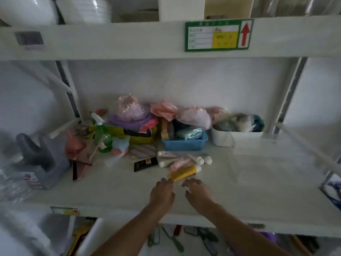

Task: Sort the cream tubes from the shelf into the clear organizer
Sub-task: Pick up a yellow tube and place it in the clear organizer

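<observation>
From the head camera, we are judging the sort as barely begun: the cream tubes point(181, 162) are lying in a loose pile on the white shelf point(258, 182), just in front of the blue basket point(184, 144), and none is lifted. We are not making out a clear organizer for certain; something faint and transparent may be standing to the right of the pile, but it is too blurred to tell.

Our left hand point(162, 194) is reaching with fingers loosely apart, their tips touching or just short of the crimped end of the yellow tube point(184, 172). Our right hand point(200, 194) is hovering beside it, fingers spread and curled, gripping nothing.

The tubes are looking like soft, smooth plastic with rounded white caps, in yellow, pink and cream. The basket is showing a rigid mesh wall, and crinkled plastic bags point(164, 111) are bunching behind it.
</observation>
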